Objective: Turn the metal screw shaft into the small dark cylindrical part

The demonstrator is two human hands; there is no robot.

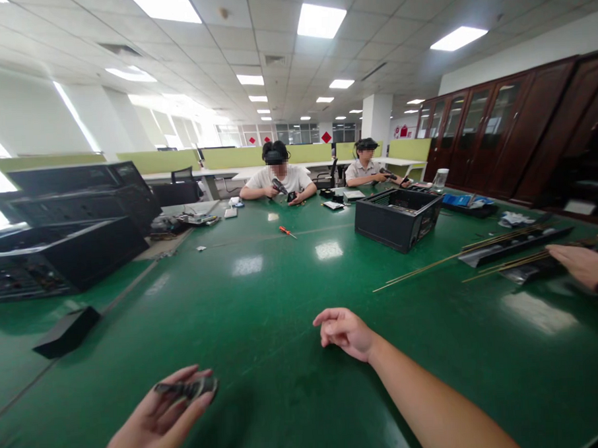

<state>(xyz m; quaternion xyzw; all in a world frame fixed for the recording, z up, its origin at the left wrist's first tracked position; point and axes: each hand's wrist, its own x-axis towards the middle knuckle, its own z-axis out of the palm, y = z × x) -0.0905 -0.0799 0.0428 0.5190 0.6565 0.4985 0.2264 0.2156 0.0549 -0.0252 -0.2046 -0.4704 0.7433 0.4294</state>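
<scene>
My left hand (161,415) is low in the head view, above the green tabletop (262,291). Its thumb and fingers are closed on a small dark ribbed cylindrical part (190,388) with a wider round end; I cannot tell its exact kind. My right hand (344,331) hovers over the table right of centre, with the index finger stretched and the others loosely bent. Nothing shows between its fingers. An orange-handled screwdriver (285,231) lies farther off, apart from both hands.
A black computer case (393,223) stands right of centre, several more cases (67,250) at the left. Thin brass-coloured rods (424,268) lie beside dark channels (498,245). Another person's hand (581,264) reaches in at right. Two people (277,179) sit across the table.
</scene>
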